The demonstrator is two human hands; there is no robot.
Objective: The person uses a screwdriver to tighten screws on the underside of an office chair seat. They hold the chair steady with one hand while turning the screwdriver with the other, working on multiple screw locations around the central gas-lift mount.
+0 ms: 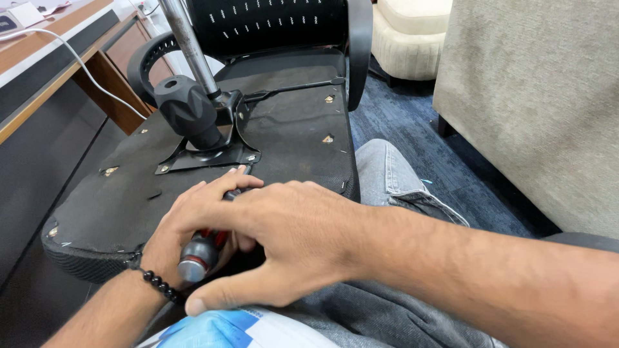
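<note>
The red-and-black-handled screwdriver with a rounded metal-grey butt is lying low in the centre-left of the frame, its shaft hidden under the fingers and aimed toward the black metal mounting plate above it. The left hand, with a dark beaded bracelet at the wrist, is wrapping closed around the handle, which looks like a grip meant for turning. The overturned black fabric-covered chair seat is resting across the person's lap with its underside up, so the plate's screws are facing the tool. From the plate, the chrome gas-lift column and its black plastic collar are rising toward the upper left. Moving right, the right hand is lying curled over the left one, seemingly pressing down to steady it; I cannot tell whether it is touching the handle. Grey jeans are showing at lower right.
</note>
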